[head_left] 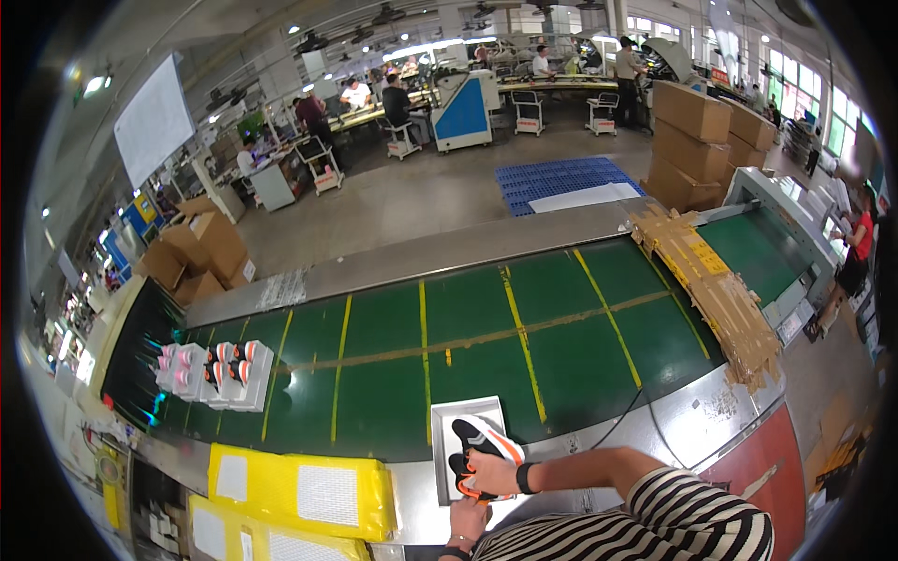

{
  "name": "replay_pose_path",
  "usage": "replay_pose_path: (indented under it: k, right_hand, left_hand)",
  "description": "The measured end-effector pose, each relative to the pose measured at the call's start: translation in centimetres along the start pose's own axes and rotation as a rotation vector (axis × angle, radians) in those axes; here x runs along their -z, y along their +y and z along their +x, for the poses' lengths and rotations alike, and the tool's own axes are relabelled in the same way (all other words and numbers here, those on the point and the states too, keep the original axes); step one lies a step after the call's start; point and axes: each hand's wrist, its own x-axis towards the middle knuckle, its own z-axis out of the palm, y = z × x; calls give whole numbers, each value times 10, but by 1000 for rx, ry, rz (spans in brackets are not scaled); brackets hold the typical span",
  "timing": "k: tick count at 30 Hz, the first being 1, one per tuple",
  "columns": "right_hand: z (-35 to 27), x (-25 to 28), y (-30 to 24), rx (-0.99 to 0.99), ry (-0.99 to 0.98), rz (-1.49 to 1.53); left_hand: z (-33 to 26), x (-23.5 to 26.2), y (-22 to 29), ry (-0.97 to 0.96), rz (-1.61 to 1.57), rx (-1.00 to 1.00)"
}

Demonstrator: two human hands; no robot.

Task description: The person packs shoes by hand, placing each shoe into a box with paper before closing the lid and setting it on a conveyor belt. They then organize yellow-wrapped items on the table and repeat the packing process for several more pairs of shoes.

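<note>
An open white shoebox (445,467) rests at the near edge of the belt, in front of me. Over it lie two sneakers in black, white and orange; the upper sneaker (486,438) is tilted across the box. My right hand (493,474) is closed around the lower sneaker (458,465), hiding much of it. My left hand (468,519) is closed at the near end of that same sneaker, where a bit of orange shows by the fingers. The left fingertips are partly hidden.
A green conveyor belt (383,365) with yellow lines runs across. At its left stand boxes of black-orange sneakers (241,363) and pink shoes (182,365). Yellow-wrapped packs (271,481) lie near left. A taped cardboard cover (702,280) bridges the belt at right.
</note>
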Motion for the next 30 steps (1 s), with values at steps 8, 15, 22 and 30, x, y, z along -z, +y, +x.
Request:
replay_pose_path:
  k: [8,15,22,30]
  right_hand:
    - [-36,126,1,78,-209,-314]
    - [-188,198,26,-395,311,-34]
    - [-302,67,152,-979,432,-512]
    - [-271,85,58,-751,218,-104]
  left_hand:
    - [-2,-13,-5,-238,173,-32]
    - [10,-17,5,-491,203,-82]
    - [41,-10,42,-482,9,-94]
    - [51,6,71,-469,-116,-16]
